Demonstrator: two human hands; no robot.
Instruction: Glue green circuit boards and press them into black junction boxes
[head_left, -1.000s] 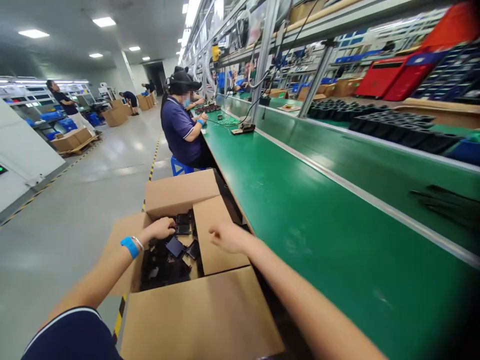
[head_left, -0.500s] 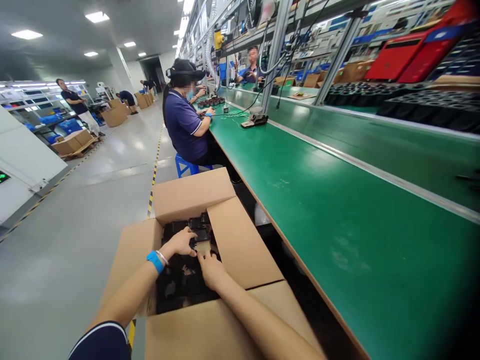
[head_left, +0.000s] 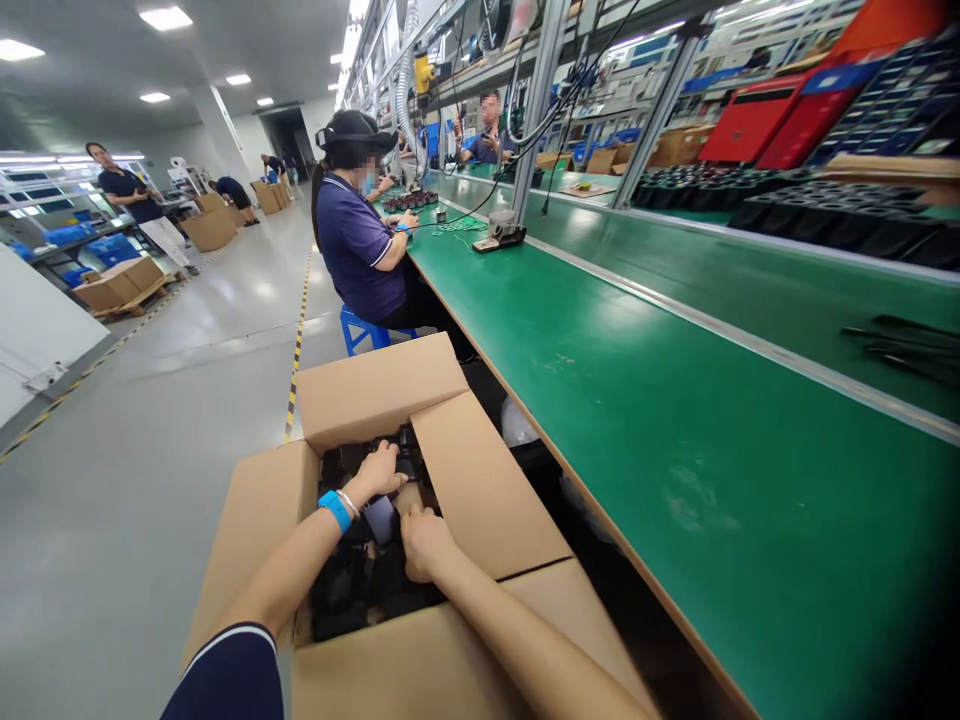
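Observation:
An open cardboard box stands in front of me, filled with black plastic parts. My left hand reaches into its far half, fingers bent and thumb apart, around a black part. Just below that hand is a flat greyish surface. My right hand is at the right inside of the box with its fingers curled in. Its fingertips meet the near end of a small tan cardboard piece; what else they grip is hidden.
A long green workbench runs along the right. A co-worker sits on a blue stool beyond the box. Black trays and red bins are across the bench. Black strips lie at right.
My left hand has shifted up and right inside the box, and the greyish surface beneath it now shows. My right hand stays near the tan piece, its fingers more curled. The camera has turned slightly right.

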